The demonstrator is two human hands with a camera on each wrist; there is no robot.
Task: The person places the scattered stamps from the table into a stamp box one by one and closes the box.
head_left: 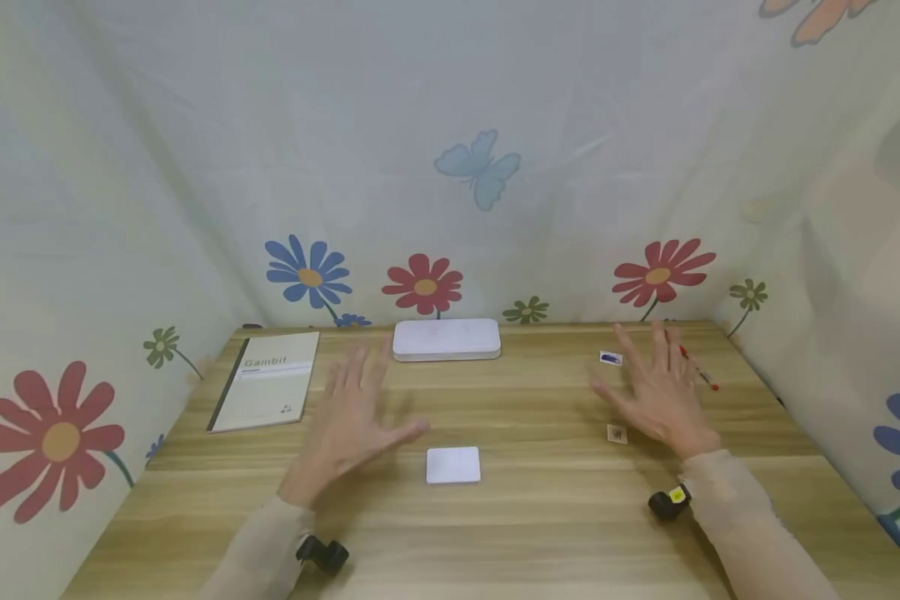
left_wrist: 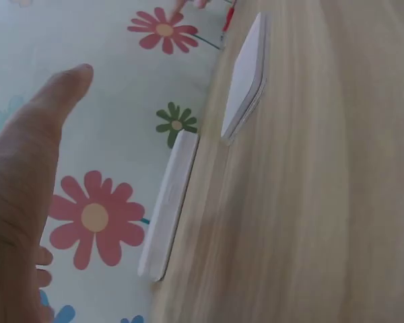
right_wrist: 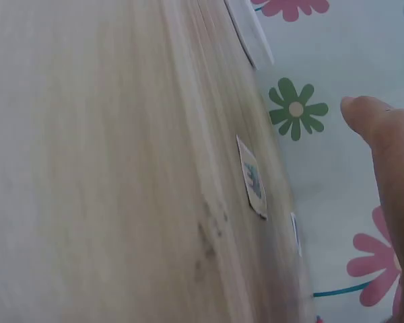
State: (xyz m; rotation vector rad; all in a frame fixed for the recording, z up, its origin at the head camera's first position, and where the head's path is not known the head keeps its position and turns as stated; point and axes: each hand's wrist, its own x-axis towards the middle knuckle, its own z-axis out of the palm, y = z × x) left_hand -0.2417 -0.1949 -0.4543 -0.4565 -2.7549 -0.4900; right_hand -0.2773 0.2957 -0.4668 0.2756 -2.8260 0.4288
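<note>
My left hand (head_left: 351,421) is held over the table with its fingers spread and its thumb pointing right. It holds nothing. Right of its thumb lies a small white rectangular case (head_left: 453,465), seen edge-on with rounded corners in the left wrist view. My right hand (head_left: 662,392) hovers on the other side, fingers spread and holding nothing. Beside it lie two small stamps, one with a blue picture (head_left: 611,358) and one beige (head_left: 617,434). A red-tipped pen (head_left: 701,372) lies partly hidden behind the right fingers.
A longer white case (head_left: 447,340) sits at the back edge of the wooden table (head_left: 495,550). To the left lies a notebook (head_left: 266,383) with "Gambit" on its cover and a dark spine. A flower-printed curtain (head_left: 390,167) encloses the back and sides.
</note>
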